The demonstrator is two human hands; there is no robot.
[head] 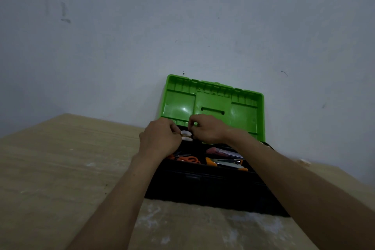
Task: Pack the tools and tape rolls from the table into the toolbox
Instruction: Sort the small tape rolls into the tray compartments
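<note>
A black toolbox (205,186) with its green lid (215,103) raised stands on the wooden table against the wall. Both my hands are over its far left part. My left hand (160,138) and my right hand (207,128) pinch two small white tape rolls (186,135) between them, one above the other. Inside the box lie orange-handled scissors (187,158), a red utility knife (221,151) and an orange and grey stapler (227,163). My left forearm hides the box's left end.
The light wooden table (71,168) spreads left and in front of the box, with white smears near its front. A grey wall rises right behind the lid. Something small and pale (304,161) lies at the table's right edge.
</note>
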